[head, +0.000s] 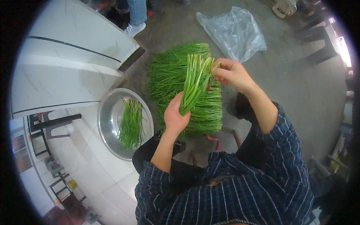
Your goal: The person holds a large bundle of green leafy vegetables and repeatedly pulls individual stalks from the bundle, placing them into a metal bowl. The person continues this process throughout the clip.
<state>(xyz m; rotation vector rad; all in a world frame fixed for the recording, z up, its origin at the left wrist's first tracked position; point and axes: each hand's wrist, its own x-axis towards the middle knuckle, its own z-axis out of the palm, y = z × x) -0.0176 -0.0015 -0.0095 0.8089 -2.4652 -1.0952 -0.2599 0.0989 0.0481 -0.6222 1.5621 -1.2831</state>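
My left hand [175, 114] grips a bunch of long green Chinese chives [195, 84], their pale cut ends pointing away from me. At the bunch's upper right edge, the thumb and fingers of my right hand [232, 73] pinch a thin stalk. Beneath both hands lies a large pile of chives [171, 76] on the floor, mostly with its cut ends to the right. To the left, a round perforated metal basin [108, 129] holds a smaller heap of chives [130, 123].
A clear plastic bag [236, 33] lies on the grey floor beyond the pile. White panelled cabinetry [70, 67] rises at the left. Another person's leg and shoe [136, 19] are at the top. A grey plastic stool [320, 45] stands far right. Pink ribbon [216, 140] lies near my knees.
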